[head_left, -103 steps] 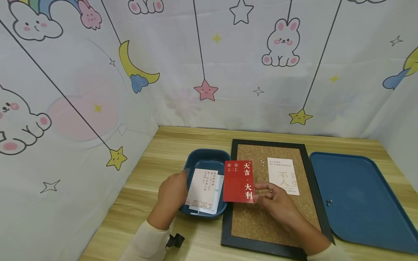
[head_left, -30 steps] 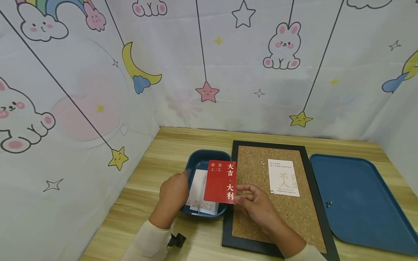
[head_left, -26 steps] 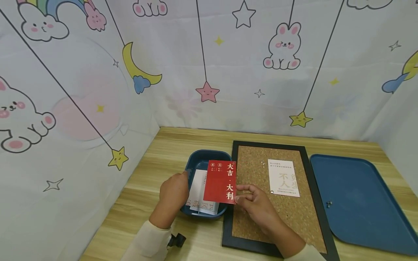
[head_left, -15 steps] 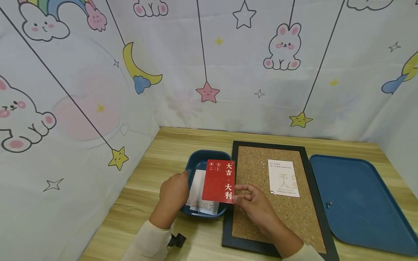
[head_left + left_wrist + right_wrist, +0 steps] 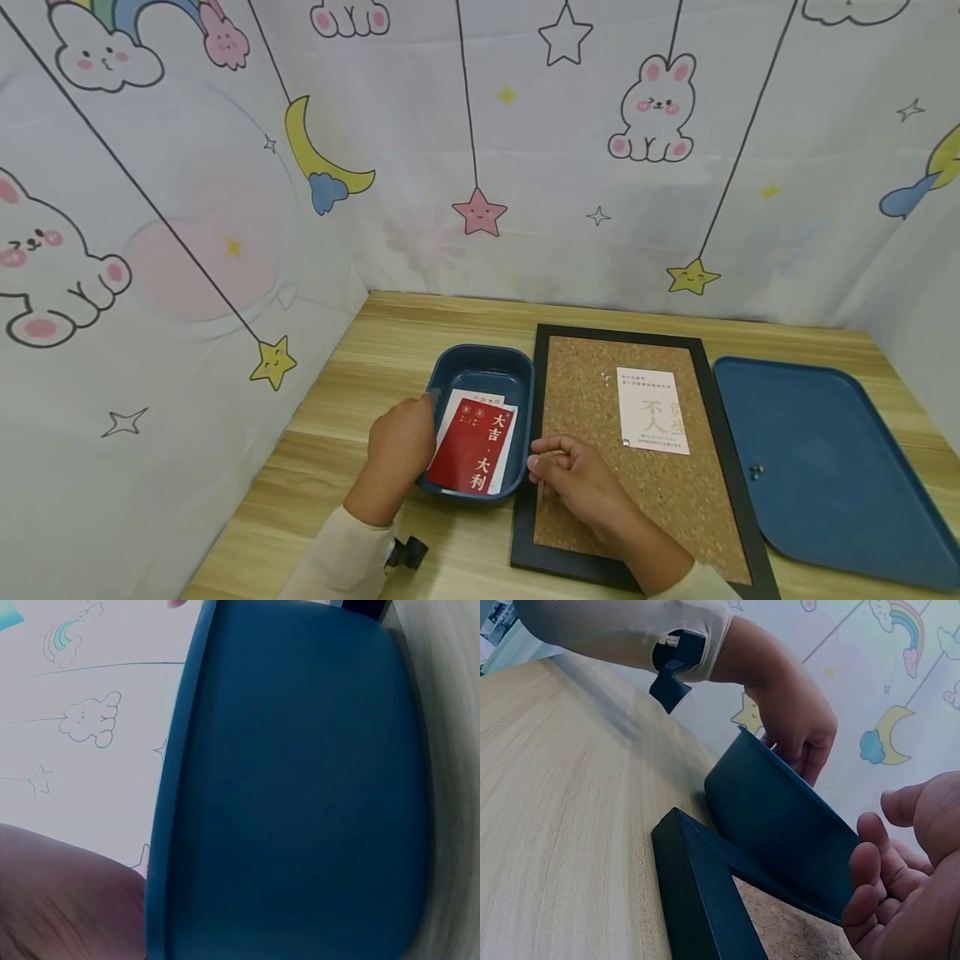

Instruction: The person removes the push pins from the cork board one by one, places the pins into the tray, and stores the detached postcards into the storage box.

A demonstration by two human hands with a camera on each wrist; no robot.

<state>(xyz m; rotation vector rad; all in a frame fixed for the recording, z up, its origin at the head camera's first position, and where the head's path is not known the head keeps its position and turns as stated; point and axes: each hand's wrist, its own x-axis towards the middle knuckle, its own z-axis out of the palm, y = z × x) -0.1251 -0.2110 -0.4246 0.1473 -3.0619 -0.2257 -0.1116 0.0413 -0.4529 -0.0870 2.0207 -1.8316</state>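
Observation:
A deep blue plastic bin [image 5: 480,354] stands on the left of the table, its outer wall filling much of the left wrist view. My left hand [image 5: 401,437] grips its left rim, the fingertips hidden below the edge. Inside the bin a red card [image 5: 471,450] with white Chinese characters lies on top of white cards [image 5: 468,397]. Just right of the bin is my right hand [image 5: 581,483], above the cork board's frame. In the right wrist view its fingers [image 5: 866,862] curl loosely, holding nothing, thumb apart from them.
A black-framed cork board [image 5: 585,392] lies beside the bin. On it lies a white card [image 5: 652,411] with a small shiny pin [image 5: 626,442] at its lower left corner. Further right is a flat blue tray [image 5: 832,450] with several small pins [image 5: 756,472]. A patterned curtain [image 5: 525,133] hangs behind.
My right hand brought the red card leftward over the bin and let go of it; the card now lies inside on the white cards. My left hand has stayed at the bin.

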